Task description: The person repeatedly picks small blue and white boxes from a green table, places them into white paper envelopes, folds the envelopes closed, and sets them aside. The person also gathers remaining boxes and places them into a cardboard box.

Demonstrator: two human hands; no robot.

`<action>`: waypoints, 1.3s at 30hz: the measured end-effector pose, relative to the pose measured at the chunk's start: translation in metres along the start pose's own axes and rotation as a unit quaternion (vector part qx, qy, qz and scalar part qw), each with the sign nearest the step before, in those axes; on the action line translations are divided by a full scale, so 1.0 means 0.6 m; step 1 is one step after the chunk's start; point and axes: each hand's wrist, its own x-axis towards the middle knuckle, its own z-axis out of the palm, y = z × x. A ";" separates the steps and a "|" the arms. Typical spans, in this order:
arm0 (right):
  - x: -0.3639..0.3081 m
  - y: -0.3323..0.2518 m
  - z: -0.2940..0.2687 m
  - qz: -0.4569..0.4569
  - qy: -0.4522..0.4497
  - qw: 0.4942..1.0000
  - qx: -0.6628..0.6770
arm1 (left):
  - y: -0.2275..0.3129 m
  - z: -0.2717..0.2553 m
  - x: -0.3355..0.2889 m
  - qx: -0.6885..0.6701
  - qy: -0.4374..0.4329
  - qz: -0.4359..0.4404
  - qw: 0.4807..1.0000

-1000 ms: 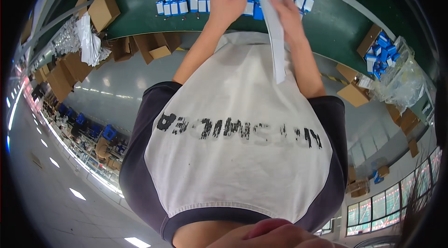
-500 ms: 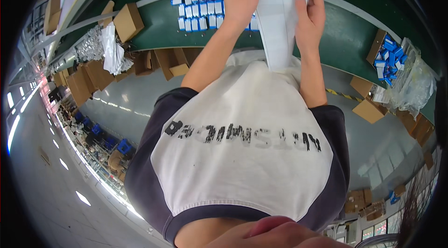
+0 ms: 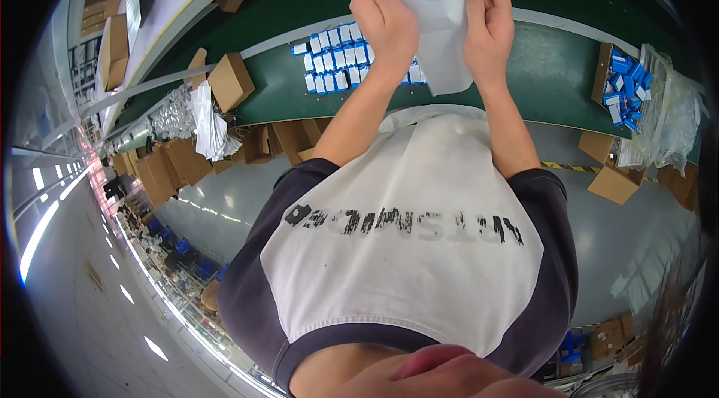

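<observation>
A white folded card piece (image 3: pixel 442 12), looking like a carton blank with creases and flaps, is held up over the bench in front of me. My left hand (image 3: pixel 383 23) is closed on its left edge. On the opposite edge, my right hand (image 3: pixel 488 35) grips it with the thumb on top and the fingers curled behind. Beneath and left of the card, rows of small blue-and-white packets (image 3: pixel 337 61) lie on the green bench top (image 3: pixel 554 83). The card and my left forearm cover part of these rows.
At the bench's right end, a cardboard box (image 3: pixel 600 72) holds loose blue-and-white packets beside clear plastic bags (image 3: pixel 666 121). Leftward stand an open brown box (image 3: pixel 231 82), white plastic sheets (image 3: pixel 210 125) and crumpled clear wrap (image 3: pixel 171 113). Several cartons (image 3: pixel 183 160) line the bench's near side.
The white card has been bent or folded so it looks shorter, with a flap now showing. My left hand has turned along its edge. The whole view has shifted somewhat.
</observation>
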 end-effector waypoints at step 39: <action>-0.075 0.056 -0.023 0.248 -0.150 0.924 0.249 | -0.147 -0.032 -0.064 -0.122 -0.170 -0.423 0.882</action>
